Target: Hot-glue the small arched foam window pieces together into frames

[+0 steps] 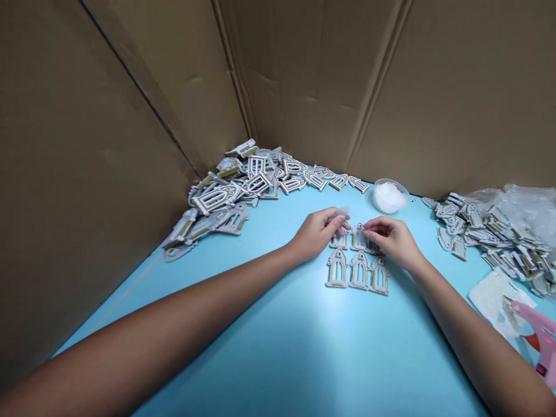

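Note:
Several white arched window-shaped pieces lie in two rows on the blue table; the front row has three, among them a left one (337,269), a middle one (359,270) and a right one (379,275). My left hand (319,231) is over the back row's left piece (339,240), its fingers pinched on a small translucent disc (343,211). My right hand (393,239) is at the back row's middle piece (358,237) and partly covers the piece to its right. Its thumb and fingers are closed together; what is between them is too small to name.
A heap of similar pieces (217,198) lies at the back left, another (495,231) at the right beside plastic bags (516,205). A round tub of white material (390,197) stands behind my hands. A pink glue gun (538,330) rests at the right edge. Cardboard walls (313,75) enclose the back.

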{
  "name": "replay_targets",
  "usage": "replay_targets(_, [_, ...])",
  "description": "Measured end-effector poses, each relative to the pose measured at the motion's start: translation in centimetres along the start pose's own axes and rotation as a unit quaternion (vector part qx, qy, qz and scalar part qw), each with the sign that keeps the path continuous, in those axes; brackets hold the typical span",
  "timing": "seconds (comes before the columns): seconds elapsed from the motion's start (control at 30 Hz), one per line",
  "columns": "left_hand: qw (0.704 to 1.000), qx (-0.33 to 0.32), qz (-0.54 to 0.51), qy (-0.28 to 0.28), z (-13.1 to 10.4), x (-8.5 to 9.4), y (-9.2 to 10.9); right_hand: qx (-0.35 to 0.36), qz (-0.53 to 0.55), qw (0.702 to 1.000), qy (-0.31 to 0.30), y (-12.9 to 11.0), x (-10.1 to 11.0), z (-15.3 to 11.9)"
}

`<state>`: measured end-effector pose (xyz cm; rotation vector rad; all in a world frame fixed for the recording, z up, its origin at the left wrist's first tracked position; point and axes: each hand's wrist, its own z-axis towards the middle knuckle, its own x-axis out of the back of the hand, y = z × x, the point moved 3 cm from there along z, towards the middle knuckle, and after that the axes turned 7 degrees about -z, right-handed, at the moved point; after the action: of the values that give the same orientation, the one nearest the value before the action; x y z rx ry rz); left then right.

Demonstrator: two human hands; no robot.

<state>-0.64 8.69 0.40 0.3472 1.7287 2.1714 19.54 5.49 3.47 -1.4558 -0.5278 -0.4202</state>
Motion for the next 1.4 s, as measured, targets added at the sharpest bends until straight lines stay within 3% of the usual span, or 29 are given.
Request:
replay_targets(0.37, [0.981, -0.041, 0.181, -0.062, -1.1, -0.8, 0.8, 0.061, -0.117, 0.991, -0.002, -0.3, -0.8, -0.4])
replay_targets(0.53, [0.979, -0.035, 0.2, -0.025, -1.1, -0.6, 0.8, 0.1, -0.166, 0.98, 0.045, -1.3, -0.1, -0.9])
replay_targets(0.73, [0.988, -0.019, 0.15, -0.014, -1.5, -1.0, 1.2, 0.024, 0.054, 0.998, -0.013, -1.9, -0.8, -1.5])
replay_targets(0.9, [0.993, -0.02, 0.108, -0.037, -1.8, -1.4, 1.7, 0.007, 0.077, 0.997, 0.025, -2.2, -1.1, -2.3])
replay_targets(1.17, [0.995, -0.02, 0.09, -0.023, -1.9, -1.4, 1.5, -0.002, 0.03, 0.995, 0.093, 1.3, 3.0, -2.5])
replay_targets(1.4, [0.996, -0.022, 0.084, -0.011, -1.7, -1.2, 1.2, -0.005, -0.022, 0.999, 0.038, 2.9, 3.1, -2.0])
